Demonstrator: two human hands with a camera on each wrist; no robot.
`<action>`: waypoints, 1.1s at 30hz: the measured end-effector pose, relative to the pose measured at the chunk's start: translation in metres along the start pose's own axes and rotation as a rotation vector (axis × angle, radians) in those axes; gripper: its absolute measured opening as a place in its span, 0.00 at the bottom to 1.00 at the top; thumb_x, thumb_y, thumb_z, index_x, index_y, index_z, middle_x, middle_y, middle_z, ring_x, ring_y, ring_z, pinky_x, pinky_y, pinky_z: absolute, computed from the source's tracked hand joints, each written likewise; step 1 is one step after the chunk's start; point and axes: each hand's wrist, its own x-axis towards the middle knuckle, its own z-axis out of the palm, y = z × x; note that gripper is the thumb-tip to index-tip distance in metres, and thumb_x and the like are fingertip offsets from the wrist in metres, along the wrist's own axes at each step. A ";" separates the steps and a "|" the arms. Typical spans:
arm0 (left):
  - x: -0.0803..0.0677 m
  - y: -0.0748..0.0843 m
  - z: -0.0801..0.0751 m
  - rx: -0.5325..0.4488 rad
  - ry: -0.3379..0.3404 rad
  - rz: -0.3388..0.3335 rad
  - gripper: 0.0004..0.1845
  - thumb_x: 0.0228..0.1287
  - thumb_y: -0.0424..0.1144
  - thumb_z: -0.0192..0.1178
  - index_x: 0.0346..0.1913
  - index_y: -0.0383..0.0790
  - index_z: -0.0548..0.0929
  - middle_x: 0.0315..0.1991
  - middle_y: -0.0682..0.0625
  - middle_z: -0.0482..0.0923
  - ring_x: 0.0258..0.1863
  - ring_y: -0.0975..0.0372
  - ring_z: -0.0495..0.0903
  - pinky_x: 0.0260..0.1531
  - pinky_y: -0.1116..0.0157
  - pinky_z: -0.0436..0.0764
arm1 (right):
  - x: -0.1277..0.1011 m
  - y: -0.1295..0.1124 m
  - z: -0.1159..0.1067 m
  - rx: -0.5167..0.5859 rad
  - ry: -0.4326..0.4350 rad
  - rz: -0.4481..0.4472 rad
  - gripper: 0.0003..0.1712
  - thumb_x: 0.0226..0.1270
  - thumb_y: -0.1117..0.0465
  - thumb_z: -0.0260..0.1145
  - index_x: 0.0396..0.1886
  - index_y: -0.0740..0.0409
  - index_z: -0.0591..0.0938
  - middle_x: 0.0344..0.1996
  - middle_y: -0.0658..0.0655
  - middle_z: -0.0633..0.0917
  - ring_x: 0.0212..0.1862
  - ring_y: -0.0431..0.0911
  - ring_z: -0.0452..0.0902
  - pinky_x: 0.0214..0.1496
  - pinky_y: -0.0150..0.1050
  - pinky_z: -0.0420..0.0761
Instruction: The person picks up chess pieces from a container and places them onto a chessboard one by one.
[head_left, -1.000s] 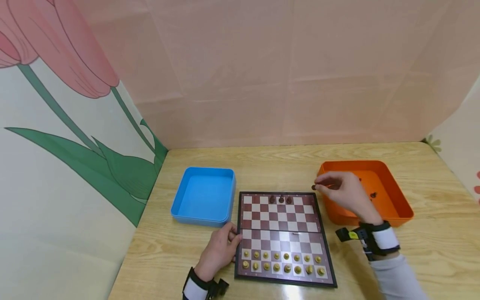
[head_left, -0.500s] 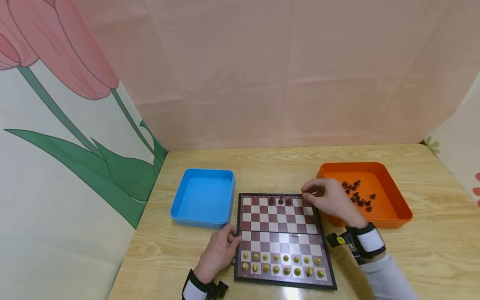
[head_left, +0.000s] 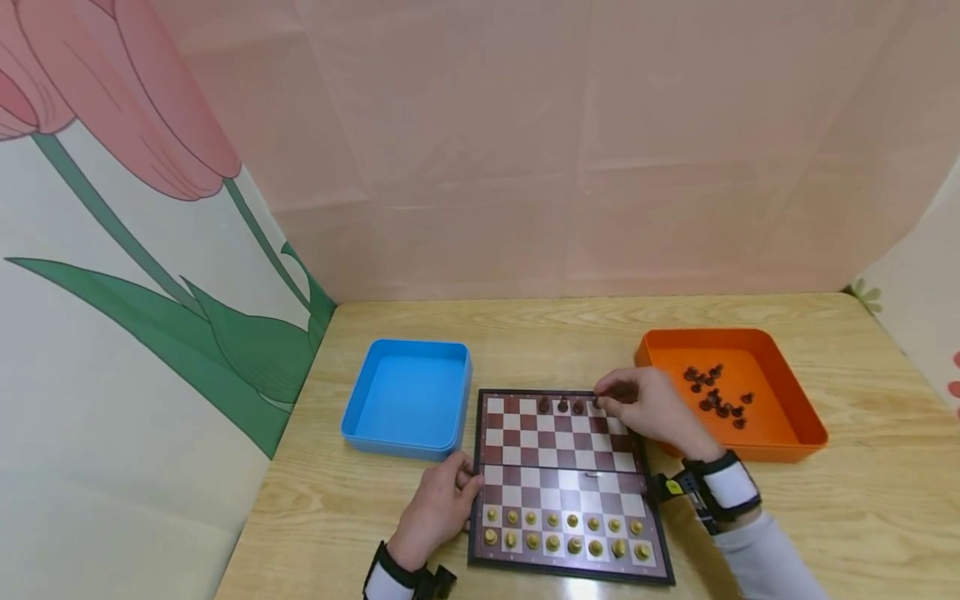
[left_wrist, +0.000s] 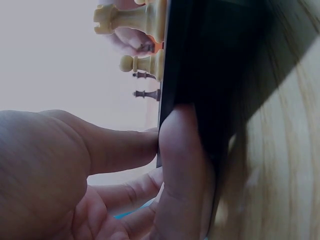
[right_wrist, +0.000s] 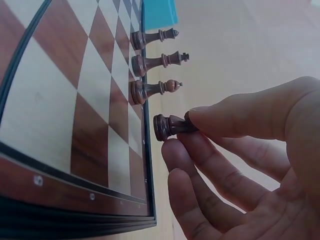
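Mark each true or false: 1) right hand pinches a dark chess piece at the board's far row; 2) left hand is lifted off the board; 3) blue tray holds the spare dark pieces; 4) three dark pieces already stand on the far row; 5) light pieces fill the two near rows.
1) True: the right hand pinches a dark piece with its base at the far row of the chessboard.
2) False: the left hand holds the board's left edge.
3) False: the blue tray shows nothing inside; the spare dark pieces lie in the orange tray.
4) True: three standing dark pieces.
5) True: the light pieces fill them.
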 end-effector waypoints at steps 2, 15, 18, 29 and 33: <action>0.000 0.000 0.000 0.002 0.001 0.002 0.06 0.81 0.39 0.61 0.50 0.40 0.79 0.34 0.51 0.82 0.26 0.60 0.83 0.22 0.63 0.84 | 0.000 -0.001 0.001 -0.003 0.001 0.002 0.07 0.68 0.68 0.74 0.44 0.58 0.91 0.42 0.57 0.91 0.41 0.48 0.86 0.45 0.49 0.89; -0.001 -0.001 0.001 -0.001 -0.001 0.008 0.06 0.81 0.39 0.61 0.50 0.40 0.79 0.33 0.51 0.81 0.26 0.60 0.82 0.22 0.62 0.84 | 0.002 0.001 0.006 -0.027 -0.047 0.052 0.06 0.69 0.67 0.74 0.44 0.56 0.90 0.41 0.56 0.91 0.39 0.47 0.84 0.43 0.47 0.88; 0.000 -0.001 0.001 0.000 0.002 0.013 0.06 0.81 0.39 0.61 0.50 0.40 0.79 0.33 0.51 0.81 0.27 0.60 0.82 0.22 0.63 0.84 | 0.003 0.001 0.006 -0.037 -0.056 0.054 0.06 0.70 0.66 0.74 0.43 0.55 0.91 0.40 0.55 0.91 0.38 0.46 0.83 0.43 0.47 0.88; -0.002 0.000 0.001 0.003 0.009 0.022 0.05 0.81 0.38 0.61 0.49 0.40 0.79 0.32 0.51 0.81 0.26 0.60 0.82 0.21 0.63 0.84 | 0.004 -0.001 0.006 -0.031 -0.084 0.061 0.05 0.70 0.66 0.73 0.43 0.55 0.90 0.39 0.55 0.91 0.37 0.46 0.82 0.41 0.44 0.86; -0.002 0.000 0.001 0.008 0.010 0.020 0.05 0.81 0.38 0.61 0.50 0.40 0.79 0.33 0.51 0.81 0.26 0.60 0.82 0.21 0.63 0.84 | 0.002 -0.001 0.006 -0.035 -0.080 0.061 0.05 0.70 0.66 0.74 0.44 0.56 0.90 0.39 0.55 0.91 0.36 0.46 0.81 0.40 0.42 0.84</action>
